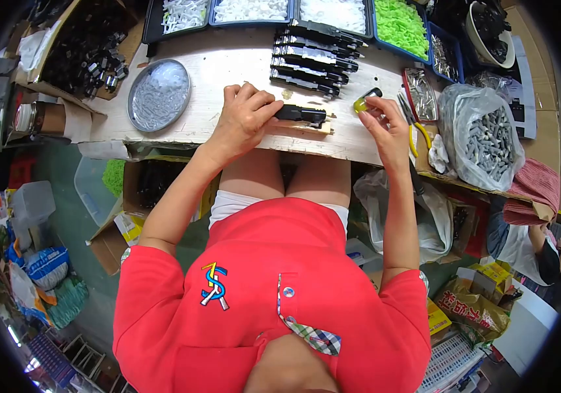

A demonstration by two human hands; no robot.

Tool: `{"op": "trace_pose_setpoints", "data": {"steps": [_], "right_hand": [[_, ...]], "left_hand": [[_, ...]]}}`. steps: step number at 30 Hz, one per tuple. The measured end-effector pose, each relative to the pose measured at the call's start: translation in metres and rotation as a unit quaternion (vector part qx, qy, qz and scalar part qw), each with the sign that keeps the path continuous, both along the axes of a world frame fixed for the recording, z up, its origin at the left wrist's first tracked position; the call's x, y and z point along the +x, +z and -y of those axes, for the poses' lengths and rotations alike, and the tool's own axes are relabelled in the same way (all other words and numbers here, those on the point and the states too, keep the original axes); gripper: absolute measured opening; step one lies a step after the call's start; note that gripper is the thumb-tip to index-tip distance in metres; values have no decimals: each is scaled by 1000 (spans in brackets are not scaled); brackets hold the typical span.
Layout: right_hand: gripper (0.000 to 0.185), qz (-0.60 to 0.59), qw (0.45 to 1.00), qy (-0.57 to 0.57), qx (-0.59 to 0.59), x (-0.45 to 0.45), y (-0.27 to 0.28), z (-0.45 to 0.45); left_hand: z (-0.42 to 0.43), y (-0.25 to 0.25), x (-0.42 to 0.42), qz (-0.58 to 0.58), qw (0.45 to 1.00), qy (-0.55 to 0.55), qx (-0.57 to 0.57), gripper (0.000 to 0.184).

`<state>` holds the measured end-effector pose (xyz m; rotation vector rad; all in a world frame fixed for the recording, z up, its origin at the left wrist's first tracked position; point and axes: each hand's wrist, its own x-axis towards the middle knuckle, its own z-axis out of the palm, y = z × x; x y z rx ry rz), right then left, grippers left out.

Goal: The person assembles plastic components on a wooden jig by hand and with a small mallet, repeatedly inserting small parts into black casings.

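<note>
At the near edge of the pale workbench, the left hand is gripping the left end of 1 black plastic housing, its fingers closed over the top. The housing is lying crosswise beside a pale block, apparently so that its right end is facing the other hand, uncovered. The right hand is pinching 1 small yellow-green and black piece between thumb and index fingertips, while its other fingers are curling loosely (how firmly the tips are pressing, I cannot tell).

Beyond the left hand, similar black assemblies are lying in a row, all pointing alike, probably to save space; they are overlapping, so I am counting only about 5 or 6. Along the far edge, 4 larger trays are standing side by side, seemingly sorting small parts by kind: 3 are holding white pieces and 1 is holding bright green pieces. Next to them, 1 smaller blue bin is holding metal bits. On the left, 1 round dish is holding translucent pieces, too many to count. Near the right hand, 1 set of yellow-handled pliers is lying beside 1 red-edged case, presumably for easy reach, and 1 plastic bag is holding grey parts, again uncountable.
</note>
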<state>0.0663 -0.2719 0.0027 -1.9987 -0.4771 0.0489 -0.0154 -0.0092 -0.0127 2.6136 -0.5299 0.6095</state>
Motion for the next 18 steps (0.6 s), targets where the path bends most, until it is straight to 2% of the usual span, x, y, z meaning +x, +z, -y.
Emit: {"op": "trace_pose_setpoints", "data": {"steps": [2,4,5,7,8,10,18], "right_hand": [[23,14,1000,-8,-26,-3,-1,6],[22,97,990,-14,-105,-5,-6,13],[22,97,990,-13,-104,-6,-7,16],[24,220,933,-57,-280,-10,-10,23],[24,220,933,-57,-280,-10,-13,25],[29,228,904,-78,-354,-11,-19,31],[24,236,883,-77,-399,-6,-30,33]], "left_hand": [[0,2,2,-8,1000,1,9,26],[0,3,3,-20,999,-6,23,26],[-1,4,3,-21,999,-6,24,26],[-1,5,4,-32,999,-14,13,26],[-2,5,4,-32,999,-14,13,26],[-3,5,6,-46,999,-23,-1,27],[-6,3,6,-49,998,-34,17,27]]}}
